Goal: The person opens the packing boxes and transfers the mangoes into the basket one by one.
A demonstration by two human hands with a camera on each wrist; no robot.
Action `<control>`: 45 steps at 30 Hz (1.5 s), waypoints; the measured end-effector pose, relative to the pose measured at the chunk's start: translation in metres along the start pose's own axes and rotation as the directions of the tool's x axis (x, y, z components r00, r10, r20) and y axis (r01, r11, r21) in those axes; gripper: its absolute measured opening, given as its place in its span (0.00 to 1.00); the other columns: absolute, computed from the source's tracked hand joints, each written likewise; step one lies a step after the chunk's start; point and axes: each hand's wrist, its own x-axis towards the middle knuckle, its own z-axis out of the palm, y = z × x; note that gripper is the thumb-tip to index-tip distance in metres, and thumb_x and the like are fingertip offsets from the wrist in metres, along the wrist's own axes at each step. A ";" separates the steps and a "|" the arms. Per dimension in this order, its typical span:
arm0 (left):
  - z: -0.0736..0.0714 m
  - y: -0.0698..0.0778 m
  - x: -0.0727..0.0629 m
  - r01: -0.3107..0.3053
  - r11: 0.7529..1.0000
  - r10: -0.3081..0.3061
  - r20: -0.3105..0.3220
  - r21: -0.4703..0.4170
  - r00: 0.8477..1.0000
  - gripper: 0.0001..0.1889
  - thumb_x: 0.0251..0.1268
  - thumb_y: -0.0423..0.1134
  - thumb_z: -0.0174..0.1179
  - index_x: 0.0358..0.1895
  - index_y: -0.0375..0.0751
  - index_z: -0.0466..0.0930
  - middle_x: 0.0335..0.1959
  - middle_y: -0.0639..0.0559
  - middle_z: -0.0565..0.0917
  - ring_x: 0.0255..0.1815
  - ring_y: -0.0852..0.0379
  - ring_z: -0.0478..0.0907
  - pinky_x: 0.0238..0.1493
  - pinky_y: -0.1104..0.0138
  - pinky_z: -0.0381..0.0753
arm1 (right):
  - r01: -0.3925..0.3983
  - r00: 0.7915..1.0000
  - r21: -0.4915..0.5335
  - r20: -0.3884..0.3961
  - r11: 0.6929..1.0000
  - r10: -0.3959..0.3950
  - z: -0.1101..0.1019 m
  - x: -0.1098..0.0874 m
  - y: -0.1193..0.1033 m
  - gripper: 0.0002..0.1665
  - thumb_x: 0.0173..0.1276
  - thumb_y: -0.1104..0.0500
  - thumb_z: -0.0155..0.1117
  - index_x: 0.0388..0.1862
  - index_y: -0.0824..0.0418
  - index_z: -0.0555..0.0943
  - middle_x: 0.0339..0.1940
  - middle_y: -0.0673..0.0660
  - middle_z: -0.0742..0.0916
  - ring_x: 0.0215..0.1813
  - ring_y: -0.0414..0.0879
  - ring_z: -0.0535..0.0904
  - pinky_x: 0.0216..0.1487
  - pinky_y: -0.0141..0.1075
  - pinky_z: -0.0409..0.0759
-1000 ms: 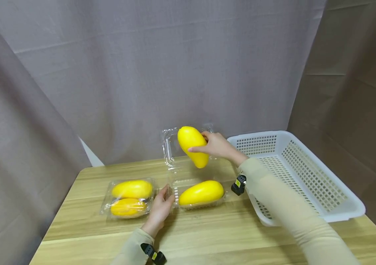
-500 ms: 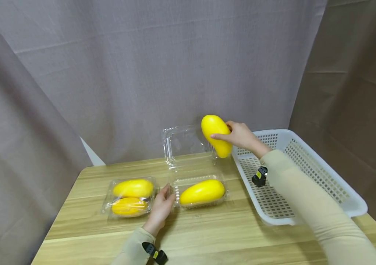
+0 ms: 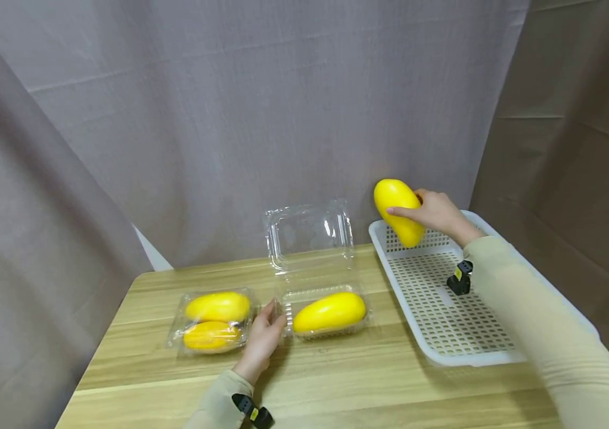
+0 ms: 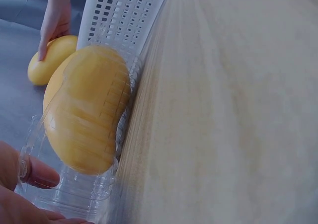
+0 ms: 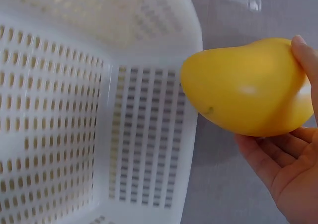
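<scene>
My right hand (image 3: 440, 215) grips a yellow mango (image 3: 398, 208) in the air above the far left corner of a white plastic basket (image 3: 405, 301). In the right wrist view, thumb and fingers lie on opposite sides of that mango (image 5: 246, 87), beside the basket's rim. With its lid raised at the back, a clear plastic clamshell box (image 3: 310, 238) stands on the table, one mango (image 3: 330, 312) lying in its base. My left hand (image 3: 263, 339) pinches the left edge of this box; the left wrist view has its thumb and fingers around the clear rim (image 4: 37, 169).
Left of my left hand, a second clear box holds two mangoes (image 3: 217, 305) under its lid. The wooden table (image 3: 326, 387) ends at a grey curtain (image 3: 229, 119) behind. Perforated walls surround the basket on the right, with my right forearm over it.
My right hand has carried the mango rightward and slightly up, from in front of the raised lid to above the basket's corner. The left hand stays at the box's edge.
</scene>
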 end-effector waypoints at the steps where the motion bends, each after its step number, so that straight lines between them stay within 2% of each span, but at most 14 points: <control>1: -0.001 0.000 0.000 0.000 1.000 0.000 -0.001 -0.001 1.000 0.34 0.69 0.28 0.52 0.74 0.17 0.50 0.74 0.23 0.58 0.76 0.32 0.55 0.75 0.46 0.55 | -0.005 1.000 -0.001 -0.001 1.000 0.005 -0.003 -0.001 0.003 0.60 0.61 0.22 0.59 0.66 0.74 0.69 0.51 0.72 0.83 0.46 0.61 0.80 0.45 0.53 0.80; 9: -0.002 0.002 -0.003 0.004 1.000 -0.004 -0.019 0.011 1.000 0.35 0.68 0.29 0.53 0.74 0.17 0.52 0.74 0.24 0.59 0.76 0.33 0.55 0.76 0.46 0.55 | -0.065 0.998 0.017 0.021 0.998 0.064 -0.013 -0.009 0.034 0.61 0.63 0.22 0.57 0.67 0.76 0.67 0.53 0.74 0.81 0.48 0.62 0.78 0.47 0.54 0.78; 14: -0.003 0.004 0.001 0.007 0.999 -0.007 -0.019 0.032 1.000 0.35 0.68 0.30 0.53 0.75 0.20 0.53 0.74 0.26 0.60 0.76 0.34 0.57 0.73 0.48 0.63 | -0.096 0.995 0.000 0.029 0.995 0.096 -0.011 -0.012 0.044 0.64 0.63 0.21 0.55 0.68 0.79 0.65 0.54 0.78 0.79 0.49 0.65 0.78 0.47 0.58 0.78; 18: -0.003 0.004 0.002 0.005 1.000 -0.004 -0.021 0.020 1.000 0.34 0.69 0.29 0.53 0.75 0.19 0.52 0.74 0.25 0.60 0.76 0.34 0.57 0.74 0.47 0.62 | -0.092 0.994 -0.027 0.065 0.995 0.093 -0.005 -0.011 0.046 0.65 0.64 0.22 0.56 0.68 0.80 0.64 0.54 0.78 0.80 0.49 0.65 0.78 0.46 0.57 0.79; 22: -0.004 0.002 0.001 0.004 1.000 -0.004 -0.030 0.014 1.000 0.34 0.69 0.29 0.53 0.74 0.18 0.52 0.74 0.24 0.59 0.76 0.33 0.56 0.74 0.45 0.59 | -0.080 0.986 -0.047 0.141 0.996 0.086 0.005 -0.012 0.045 0.63 0.65 0.22 0.55 0.68 0.80 0.64 0.55 0.76 0.80 0.51 0.65 0.79 0.48 0.58 0.79; 25: -0.005 0.002 0.001 0.002 1.000 -0.002 -0.028 0.014 1.000 0.34 0.69 0.29 0.53 0.74 0.18 0.52 0.74 0.24 0.59 0.76 0.33 0.56 0.75 0.45 0.57 | -0.066 0.979 -0.063 0.187 0.996 0.077 0.014 -0.013 0.046 0.60 0.66 0.24 0.56 0.67 0.79 0.66 0.54 0.75 0.81 0.51 0.64 0.79 0.49 0.59 0.79; 29: -0.004 0.002 0.000 -0.004 1.000 0.004 -0.022 0.008 1.000 0.34 0.69 0.29 0.53 0.74 0.18 0.52 0.74 0.24 0.59 0.76 0.32 0.56 0.76 0.45 0.55 | -0.044 0.973 -0.065 0.222 0.997 0.057 0.024 -0.013 0.045 0.55 0.66 0.27 0.59 0.63 0.78 0.70 0.50 0.72 0.83 0.47 0.61 0.79 0.47 0.53 0.79; 37: -0.001 0.000 0.001 -0.008 1.000 0.008 -0.027 0.016 1.000 0.34 0.69 0.29 0.53 0.74 0.18 0.53 0.74 0.24 0.60 0.76 0.32 0.57 0.75 0.46 0.56 | -0.070 0.945 -0.047 0.316 0.996 0.082 0.036 -0.017 0.048 0.54 0.67 0.30 0.62 0.62 0.80 0.68 0.49 0.71 0.82 0.47 0.58 0.80 0.47 0.49 0.83; 45: 0.004 0.002 -0.001 -0.002 1.000 0.003 -0.033 0.017 0.999 0.33 0.69 0.29 0.53 0.74 0.18 0.53 0.73 0.24 0.61 0.75 0.32 0.58 0.75 0.45 0.58 | -0.071 0.927 -0.056 0.365 0.996 0.087 0.045 -0.023 0.049 0.46 0.67 0.32 0.62 0.53 0.76 0.73 0.37 0.62 0.82 0.38 0.51 0.78 0.44 0.48 0.83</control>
